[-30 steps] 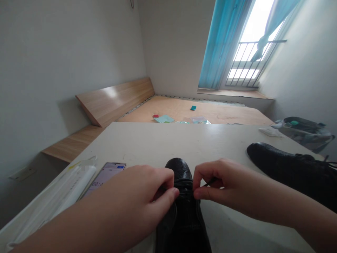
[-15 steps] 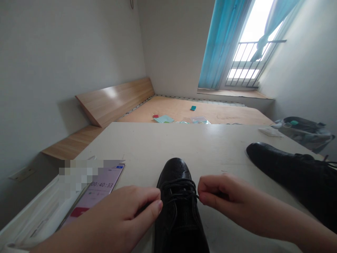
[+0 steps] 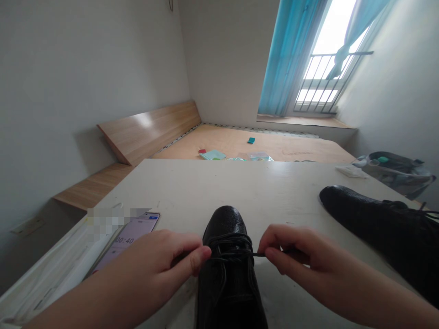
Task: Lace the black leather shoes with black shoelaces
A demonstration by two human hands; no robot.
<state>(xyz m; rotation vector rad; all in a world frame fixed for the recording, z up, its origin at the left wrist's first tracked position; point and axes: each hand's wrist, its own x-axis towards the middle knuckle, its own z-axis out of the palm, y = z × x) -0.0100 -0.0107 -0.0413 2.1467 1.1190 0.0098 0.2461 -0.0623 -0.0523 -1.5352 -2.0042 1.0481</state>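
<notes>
A black leather shoe [image 3: 228,278] lies on the white table, its toe pointing away from me. Black laces [image 3: 236,256] cross its upper in several rows. My right hand [image 3: 291,251] is to the right of the shoe, thumb and forefinger pinching a lace that stretches taut from the shoe's edge. On the left side my left hand [image 3: 185,256] is closed in a pinch at the shoe's edge, where a lace runs to its fingertips. A second black shoe [image 3: 380,224] with laces rests at the right.
A phone [image 3: 126,237] showing a timer lies at the left beside a whitish plastic-like item [image 3: 68,265]. White tissue [image 3: 351,172] sits at the white table's [image 3: 274,187] far right. Beyond are a bed surface [image 3: 291,148] with small packets and a bin [image 3: 398,171].
My right hand has moved slightly right, and more of the lace shows between it and the shoe. The shoe and my left hand have shifted slightly left.
</notes>
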